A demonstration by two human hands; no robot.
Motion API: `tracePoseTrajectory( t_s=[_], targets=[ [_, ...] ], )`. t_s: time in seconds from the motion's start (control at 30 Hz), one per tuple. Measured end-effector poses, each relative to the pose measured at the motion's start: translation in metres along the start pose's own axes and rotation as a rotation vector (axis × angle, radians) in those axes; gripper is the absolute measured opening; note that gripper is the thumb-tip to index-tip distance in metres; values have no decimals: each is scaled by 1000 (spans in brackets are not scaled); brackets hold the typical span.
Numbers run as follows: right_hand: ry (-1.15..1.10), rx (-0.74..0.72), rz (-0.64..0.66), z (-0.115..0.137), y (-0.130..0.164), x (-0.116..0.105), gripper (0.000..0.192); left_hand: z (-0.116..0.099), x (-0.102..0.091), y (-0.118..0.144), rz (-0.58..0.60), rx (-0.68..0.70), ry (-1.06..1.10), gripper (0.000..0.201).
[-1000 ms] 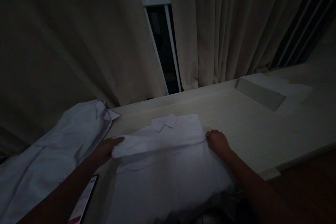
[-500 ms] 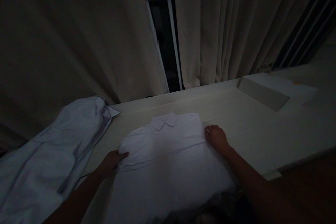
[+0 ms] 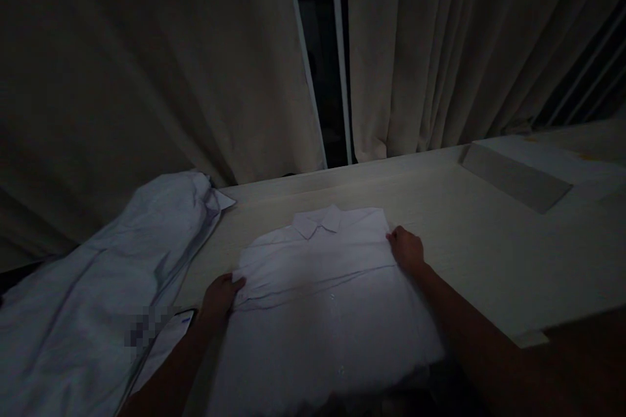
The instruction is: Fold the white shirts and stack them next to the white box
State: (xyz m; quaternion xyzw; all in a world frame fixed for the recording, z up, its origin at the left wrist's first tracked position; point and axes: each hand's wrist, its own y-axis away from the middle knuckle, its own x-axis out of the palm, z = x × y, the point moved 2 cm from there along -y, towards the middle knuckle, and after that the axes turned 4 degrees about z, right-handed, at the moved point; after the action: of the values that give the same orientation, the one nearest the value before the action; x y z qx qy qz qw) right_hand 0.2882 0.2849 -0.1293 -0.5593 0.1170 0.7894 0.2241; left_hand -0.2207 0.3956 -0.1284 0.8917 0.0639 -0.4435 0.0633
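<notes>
A white collared shirt lies front side up on the pale surface, its collar pointing away from me. A fold runs across the chest, and small buttons show below it. My left hand pinches the shirt's left edge near the fold, thumb on top. On the opposite side, my right hand has its fingers closed on the right edge, below the shoulder. The shirt's lower end fades into shadow close to my body.
White cloth is heaped on the left, with a flat dark-edged item beside it. A grey-and-white board or folded card lies at the right. Beige curtains and a barred window gap stand behind the pale tabletop.
The view has turned slightly left, so everything sits further right. My right hand's fingers have closed onto the shirt's edge. My left hand keeps its hold.
</notes>
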Motion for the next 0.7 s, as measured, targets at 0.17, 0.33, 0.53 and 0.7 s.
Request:
tracePoseTrajectory(
  t_s=[0.17,0.33,0.53,0.7],
  targets=[
    [-5,-183,-200,16,6,-15,48,-11,-5,5,-127,149,-62,65],
    [94,-476,-63,43,24,1,68,-52,21,25,-111,685,-342,61],
    [178,-447,121,31,41,29,82,-40,57,33,86,656,-628,72],
    [190,-447,71,26,43,29,78,-31,58,33,40,682,-650,74]
  ],
)
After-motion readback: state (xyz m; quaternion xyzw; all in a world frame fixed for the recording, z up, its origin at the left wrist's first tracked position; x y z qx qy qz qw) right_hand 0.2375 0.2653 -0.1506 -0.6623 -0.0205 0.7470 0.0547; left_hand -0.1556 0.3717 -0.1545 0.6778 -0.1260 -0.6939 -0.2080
